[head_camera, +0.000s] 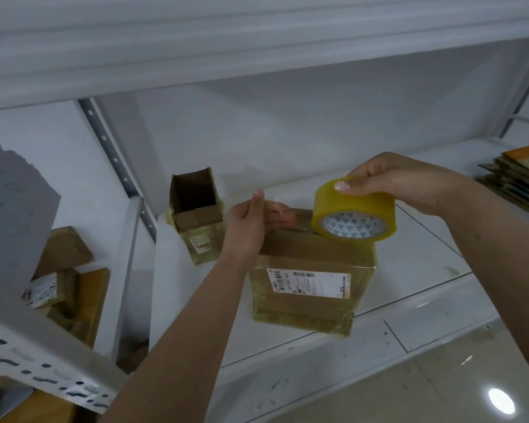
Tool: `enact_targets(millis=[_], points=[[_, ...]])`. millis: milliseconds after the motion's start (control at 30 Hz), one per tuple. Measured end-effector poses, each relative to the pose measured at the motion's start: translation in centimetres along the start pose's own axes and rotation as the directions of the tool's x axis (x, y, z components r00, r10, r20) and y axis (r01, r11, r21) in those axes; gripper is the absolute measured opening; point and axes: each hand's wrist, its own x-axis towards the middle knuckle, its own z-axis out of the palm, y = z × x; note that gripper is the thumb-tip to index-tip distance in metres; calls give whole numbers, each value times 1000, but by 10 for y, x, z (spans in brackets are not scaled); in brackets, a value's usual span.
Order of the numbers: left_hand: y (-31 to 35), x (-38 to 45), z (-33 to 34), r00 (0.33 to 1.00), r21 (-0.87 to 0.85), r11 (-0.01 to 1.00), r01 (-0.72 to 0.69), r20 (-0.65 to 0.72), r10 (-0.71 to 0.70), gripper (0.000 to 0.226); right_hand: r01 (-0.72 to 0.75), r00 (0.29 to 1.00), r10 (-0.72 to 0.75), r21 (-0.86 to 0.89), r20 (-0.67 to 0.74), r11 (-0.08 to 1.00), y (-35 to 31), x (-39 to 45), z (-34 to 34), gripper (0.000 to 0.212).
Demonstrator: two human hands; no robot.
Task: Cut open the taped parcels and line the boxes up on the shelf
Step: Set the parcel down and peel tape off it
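A taped brown parcel (313,279) with a white barcode label stands on the white shelf (409,270), near its front edge. My right hand (400,181) grips a yellow roll of packing tape (353,215) just above the parcel's top right. My left hand (254,221) pinches the clear free end of the tape over the parcel's top left edge. Behind and to the left, a small open cardboard box (196,209) stands upright with its flaps up.
A stack of flattened cardboard (519,178) lies at the shelf's right end. Several more parcels (61,279) sit in the neighbouring bay at lower left, behind a perforated metal rail (43,370). A grey sheet (9,209) hangs at far left. The upper shelf (257,41) overhangs.
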Motion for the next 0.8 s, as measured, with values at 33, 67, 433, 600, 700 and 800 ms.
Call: enact_targets(millis=[33,67,433,600,700,800], points=[[1,0,-2,1000,-25,1000,8,10,-7,56,5,1000,-5,3,19,1000,1,-1,0,69],[2,0,-3,1000,-30,999,11,17,-11,58,9,999,-9,4,33,1000,1,-2,0,69],[-2,4,-10,997,-61,998,-7,-76,3,30,6,997,-11,70,73,998,-3,1,4,67],[0,7,-23,996,-9,1000,8,-90,-9,29,20,1000,-22,109,20,994,1,3,5,70],[2,7,-27,992,-58,998,30,-119,-37,28,25,999,-25,1,-43,1000,-6,8,9,53],[4,7,-29,991,-100,994,53,-117,-64,28,15,999,-16,-30,-51,999,-6,10,8,55]])
